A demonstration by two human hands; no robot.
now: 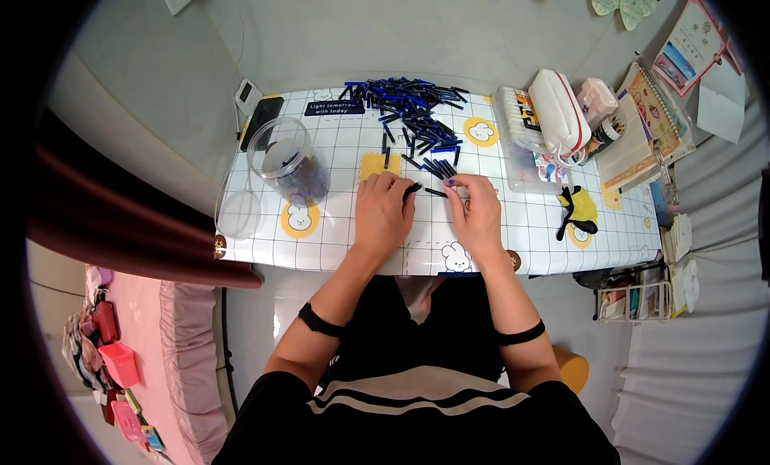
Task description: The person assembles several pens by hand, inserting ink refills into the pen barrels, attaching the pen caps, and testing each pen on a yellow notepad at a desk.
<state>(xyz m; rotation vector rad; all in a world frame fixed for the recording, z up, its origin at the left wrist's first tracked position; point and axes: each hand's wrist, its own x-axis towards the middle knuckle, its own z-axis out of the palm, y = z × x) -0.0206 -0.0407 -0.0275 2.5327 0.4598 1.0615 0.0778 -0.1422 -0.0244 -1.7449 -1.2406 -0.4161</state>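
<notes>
On the near side of the heap of blue-black tubes [405, 100], the left hand [383, 212] pinches dark tubes [412, 190]; the right hand [477, 212], likewise nearside, curls at the end of a single tube [435, 192], whether gripping it I cannot tell; a light, level pinch should suit.

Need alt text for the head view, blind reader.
A person's left hand seems to hold dark tubes; the right hand is beside a loose tube on a grid-patterned table. Beyond lies a blue-and-black heap of tubes. A clear jar stands left, a white pouch right.
</notes>
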